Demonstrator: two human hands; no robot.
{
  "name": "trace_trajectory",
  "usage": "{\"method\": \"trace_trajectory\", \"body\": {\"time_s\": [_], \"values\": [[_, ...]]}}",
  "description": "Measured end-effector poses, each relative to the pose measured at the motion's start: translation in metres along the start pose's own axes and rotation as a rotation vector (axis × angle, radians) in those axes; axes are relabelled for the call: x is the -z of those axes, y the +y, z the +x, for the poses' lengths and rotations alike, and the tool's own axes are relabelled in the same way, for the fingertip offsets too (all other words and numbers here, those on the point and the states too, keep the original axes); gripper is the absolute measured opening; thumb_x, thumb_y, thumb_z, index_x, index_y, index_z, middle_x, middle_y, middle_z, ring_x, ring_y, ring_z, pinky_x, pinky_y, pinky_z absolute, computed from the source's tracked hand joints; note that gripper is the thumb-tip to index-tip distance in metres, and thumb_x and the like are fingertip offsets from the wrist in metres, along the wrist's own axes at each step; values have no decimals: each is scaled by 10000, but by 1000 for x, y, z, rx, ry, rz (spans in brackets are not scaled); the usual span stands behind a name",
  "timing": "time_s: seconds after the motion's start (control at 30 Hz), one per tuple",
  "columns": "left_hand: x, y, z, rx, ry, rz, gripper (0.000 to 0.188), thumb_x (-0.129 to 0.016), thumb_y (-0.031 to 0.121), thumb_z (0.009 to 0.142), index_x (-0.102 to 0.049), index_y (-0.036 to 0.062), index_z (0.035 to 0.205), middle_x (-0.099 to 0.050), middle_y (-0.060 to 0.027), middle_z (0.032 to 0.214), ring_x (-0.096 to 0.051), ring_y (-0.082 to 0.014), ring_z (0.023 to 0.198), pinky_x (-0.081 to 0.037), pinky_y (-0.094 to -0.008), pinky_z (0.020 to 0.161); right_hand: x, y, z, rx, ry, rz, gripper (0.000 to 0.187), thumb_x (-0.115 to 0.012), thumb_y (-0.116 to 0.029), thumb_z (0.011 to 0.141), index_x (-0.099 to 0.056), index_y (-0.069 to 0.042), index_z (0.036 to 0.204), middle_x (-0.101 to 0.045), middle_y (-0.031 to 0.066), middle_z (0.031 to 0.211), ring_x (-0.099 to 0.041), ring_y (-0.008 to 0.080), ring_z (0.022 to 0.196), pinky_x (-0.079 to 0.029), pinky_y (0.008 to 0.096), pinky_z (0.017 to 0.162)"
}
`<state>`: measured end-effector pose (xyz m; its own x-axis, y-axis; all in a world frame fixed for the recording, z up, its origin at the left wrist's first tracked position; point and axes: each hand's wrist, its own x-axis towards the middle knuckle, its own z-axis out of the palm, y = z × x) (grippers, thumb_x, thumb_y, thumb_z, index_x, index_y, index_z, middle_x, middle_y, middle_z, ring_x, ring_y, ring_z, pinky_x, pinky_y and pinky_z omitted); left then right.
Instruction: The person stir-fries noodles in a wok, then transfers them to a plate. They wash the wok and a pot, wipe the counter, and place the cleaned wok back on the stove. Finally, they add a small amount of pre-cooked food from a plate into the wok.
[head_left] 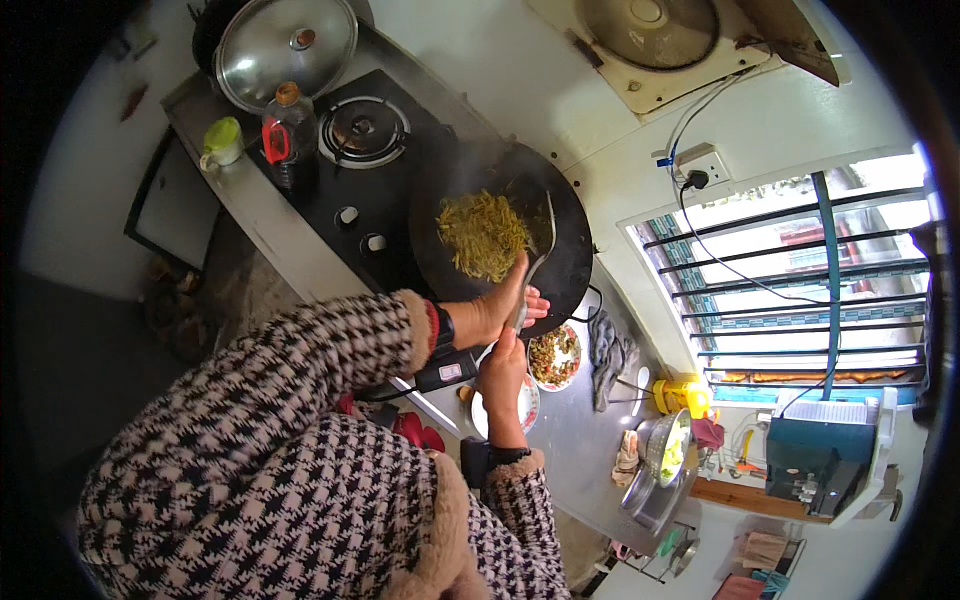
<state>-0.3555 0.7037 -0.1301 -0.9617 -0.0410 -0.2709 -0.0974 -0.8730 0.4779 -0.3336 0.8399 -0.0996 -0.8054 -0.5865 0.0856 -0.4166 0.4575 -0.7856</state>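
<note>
Shredded yellow-green food (485, 235) lies in a dark wok (568, 235), with steam rising off it. A long-handled metal spatula (546, 256) reaches into the wok along its right side. My right hand (503, 388) is closed around the lower end of the handle. Just above it is my left hand (492, 308), palm turned up and fingers stretched out; the handle passes across it, and whether it bears any grip there is hard to see. Beside my right hand are a bowl of chopped food (556, 360) and a white dish (527, 403), partly covered by that hand.
The black gas hob (395, 190) has a second burner (363, 130). Near it stand a dark bottle (290, 135), a green-and-white cup (222, 141) and a lidded pot (287, 55). Rightward on the counter are a grey cloth (606, 360), a yellow container (680, 394) and a colander (660, 440).
</note>
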Motion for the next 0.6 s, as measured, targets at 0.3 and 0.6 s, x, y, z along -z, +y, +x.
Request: {"method": "trace_trajectory", "body": {"time_s": [0.3,0.6], "values": [[-6,6,-10,-12,150,32,951,-343,835,741,-439,-16,1153,-573,-200,1157,-563,-279,1091,-427,-401,954,-8,5,-4,352,113,-223,236,-466,-199,937,-502,-16,792,-489,118,694,-507,296,616,-412,388,520],[0,9,-43,-119,94,223,753,-408,689,857,-412,28,1218,-513,-153,1217,-491,-218,1159,-394,-348,976,36,-1,8,-415,-297,703,413,-381,-449,982,-550,-76,935,-392,-15,505,-288,76,322,-220,237,296]]}}
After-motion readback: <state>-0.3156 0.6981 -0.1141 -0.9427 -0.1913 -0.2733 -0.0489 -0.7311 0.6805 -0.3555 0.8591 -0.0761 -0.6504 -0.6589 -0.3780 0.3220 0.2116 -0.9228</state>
